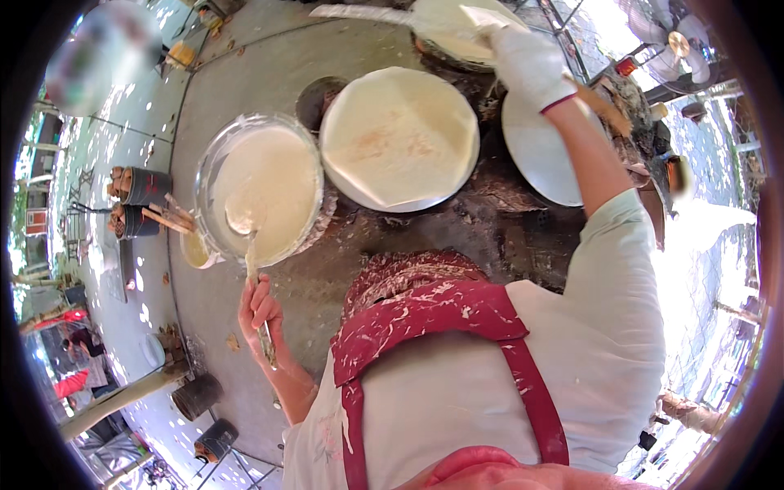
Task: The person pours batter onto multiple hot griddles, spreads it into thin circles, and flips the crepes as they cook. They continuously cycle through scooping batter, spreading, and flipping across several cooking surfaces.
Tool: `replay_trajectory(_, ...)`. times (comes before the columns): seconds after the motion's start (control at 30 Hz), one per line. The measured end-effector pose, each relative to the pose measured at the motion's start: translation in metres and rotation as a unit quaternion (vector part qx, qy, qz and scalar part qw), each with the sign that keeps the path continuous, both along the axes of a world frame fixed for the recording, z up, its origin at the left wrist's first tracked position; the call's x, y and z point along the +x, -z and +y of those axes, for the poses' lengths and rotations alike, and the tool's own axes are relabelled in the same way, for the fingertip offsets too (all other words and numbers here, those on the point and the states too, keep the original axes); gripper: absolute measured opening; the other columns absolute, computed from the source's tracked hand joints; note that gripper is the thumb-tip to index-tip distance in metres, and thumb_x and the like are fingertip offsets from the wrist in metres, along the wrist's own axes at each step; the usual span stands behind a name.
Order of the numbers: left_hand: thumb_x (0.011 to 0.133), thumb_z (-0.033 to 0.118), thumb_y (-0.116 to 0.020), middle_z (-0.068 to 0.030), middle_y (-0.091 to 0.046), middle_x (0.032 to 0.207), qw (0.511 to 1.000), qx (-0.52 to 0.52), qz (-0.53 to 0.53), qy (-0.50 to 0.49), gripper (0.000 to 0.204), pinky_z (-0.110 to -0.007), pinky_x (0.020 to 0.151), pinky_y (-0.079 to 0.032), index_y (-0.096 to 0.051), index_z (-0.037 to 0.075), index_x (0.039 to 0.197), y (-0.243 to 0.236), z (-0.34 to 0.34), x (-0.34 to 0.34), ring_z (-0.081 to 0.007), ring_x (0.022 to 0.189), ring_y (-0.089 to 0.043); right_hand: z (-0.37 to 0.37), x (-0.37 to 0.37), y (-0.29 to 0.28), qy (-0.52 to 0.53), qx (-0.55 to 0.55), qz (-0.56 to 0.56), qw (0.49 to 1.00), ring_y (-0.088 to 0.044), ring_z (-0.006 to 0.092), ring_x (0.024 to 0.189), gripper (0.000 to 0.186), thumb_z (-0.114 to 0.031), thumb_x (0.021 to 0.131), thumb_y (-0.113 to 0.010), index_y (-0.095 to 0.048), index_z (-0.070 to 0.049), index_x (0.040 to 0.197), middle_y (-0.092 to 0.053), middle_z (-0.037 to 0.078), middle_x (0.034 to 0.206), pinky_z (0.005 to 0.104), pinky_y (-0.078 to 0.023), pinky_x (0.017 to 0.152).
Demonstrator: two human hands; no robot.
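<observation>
Ladle [251, 251] is resting with its bowl in pale batter [282, 175] inside the left basin [209, 175], bare left hand [271, 317] gripping the handle. Gloved right hand [527, 65] is hovering over the far pan [445, 37]; cannot tell its grip. 1 pale sheet [400, 135] is covering the middle griddle [406, 207].

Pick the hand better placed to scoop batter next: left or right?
Left, likely: the left hand grips the ladle, its head in the batter. The gloved right hand is off by the farthest pale sheet.
</observation>
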State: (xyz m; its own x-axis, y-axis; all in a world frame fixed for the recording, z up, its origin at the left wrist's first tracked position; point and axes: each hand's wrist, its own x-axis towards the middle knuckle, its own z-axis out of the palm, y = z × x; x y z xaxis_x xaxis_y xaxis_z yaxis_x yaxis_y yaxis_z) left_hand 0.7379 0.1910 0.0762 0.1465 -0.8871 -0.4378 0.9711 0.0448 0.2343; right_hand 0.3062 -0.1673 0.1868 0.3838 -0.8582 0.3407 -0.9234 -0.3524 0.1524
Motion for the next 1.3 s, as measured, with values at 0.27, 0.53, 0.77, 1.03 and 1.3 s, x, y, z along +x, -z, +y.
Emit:
replay_trajectory(0.27, 0.106, 0.016, -0.041, 0.0038, -0.038, 0.065, 0.996, 0.056, -0.067, 0.017, 0.029, -0.018, 0.037, -0.023, -0.048, -0.011, 0.112, 0.000, 0.003, 0.094, -0.0022, 0.037, -0.033, 0.074, 0.203, 0.177, -0.017, 0.224, -0.067, 0.972, -0.070, 0.0354, 0.088, 0.018, -0.016, 0.093, -0.049, -0.057, -0.011, 0.108, -0.069, 0.015, 0.097, 0.0484, -0.056, 0.069)
replay_trajectory(0.53, 0.106, 0.017, -0.043, 0.0044, -0.039, 0.065, 0.991, 0.097, -0.087, 0.006, 0.029, -0.017, 0.038, -0.023, -0.050, -0.010, 0.111, 0.000, 0.018, 0.137, -0.0006, 0.037, -0.031, 0.122, 0.236, 0.220, 0.037, 0.321, -0.114, 0.939, -0.068, 0.0366, 0.093, 0.029, -0.026, 0.095, -0.052, -0.055, -0.015, 0.122, -0.068, 0.015, 0.103, 0.0498, -0.055, 0.076)
replay_trajectory(0.77, 0.106, 0.017, -0.042, 0.0051, -0.039, 0.065, 0.992, 0.095, -0.080, 0.007, 0.028, -0.017, 0.038, -0.023, -0.050, -0.010, 0.111, 0.005, 0.012, 0.152, -0.0005, 0.038, -0.032, 0.131, 0.246, 0.214, 0.078, 0.285, -0.173, 0.940, -0.065, 0.0378, 0.099, 0.056, -0.030, 0.087, -0.067, -0.045, -0.017, 0.137, -0.067, 0.015, 0.102, 0.0510, -0.053, 0.079)
replay_trajectory(1.03, 0.105, 0.016, -0.042, 0.0052, -0.038, 0.064, 0.995, 0.069, -0.060, 0.043, 0.027, -0.018, 0.037, -0.022, -0.051, -0.009, 0.108, 0.012, -0.016, 0.161, -0.0009, 0.038, -0.032, 0.104, 0.228, 0.176, 0.077, 0.338, -0.167, 0.923, -0.067, 0.0368, 0.095, 0.058, -0.024, 0.087, -0.065, -0.045, -0.021, 0.141, -0.070, 0.015, 0.100, 0.0480, -0.053, 0.080)
replay_trajectory(1.3, 0.105, 0.016, -0.044, 0.0039, -0.040, 0.065, 0.994, 0.062, -0.068, 0.057, 0.028, -0.017, 0.035, -0.024, -0.050, -0.011, 0.109, 0.025, -0.046, 0.140, -0.0022, 0.037, -0.032, -0.037, 0.147, 0.035, -0.024, 0.219, -0.115, 0.969, -0.066, 0.0318, 0.107, 0.045, -0.018, 0.080, -0.061, -0.065, -0.016, 0.125, -0.069, 0.015, 0.114, 0.0409, -0.051, 0.091)
